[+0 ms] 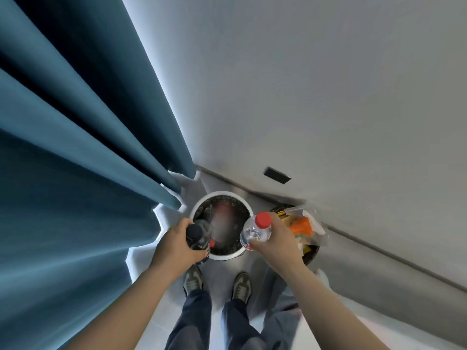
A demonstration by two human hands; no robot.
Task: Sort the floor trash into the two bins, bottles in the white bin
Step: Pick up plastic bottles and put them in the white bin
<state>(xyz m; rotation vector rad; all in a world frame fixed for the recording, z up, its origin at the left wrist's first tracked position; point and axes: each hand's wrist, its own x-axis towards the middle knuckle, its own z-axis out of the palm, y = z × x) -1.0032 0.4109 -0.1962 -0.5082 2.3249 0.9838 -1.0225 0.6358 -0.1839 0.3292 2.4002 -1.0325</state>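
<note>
Left hand [177,246] gripped a dark bottle [197,239] with a black cap, fingers curled round its body, cap up toward the camera. Right hand [276,239] gripped a clear plastic bottle [254,233] with a red cap, fingers wrapped round its shoulder, cap also up. Both bottles were over the near rim of the white bin [222,193], which sat between and just beyond the two hands, dark one at its left edge, clear one at its right edge. The bin had a black liner and a blurred reddish-grey shape [223,222] inside, couldn't tell what. A dark bin [311,255] stood just past the right hand, heaped with wrappers and packets [300,226], orange and yellow among them. Blue curtain [75,147] hung left of the left hand, grey wall [303,84] beyond both hands with a small black plate [277,175] on it. Two shoes [193,279] stood on the floor below the hands
</note>
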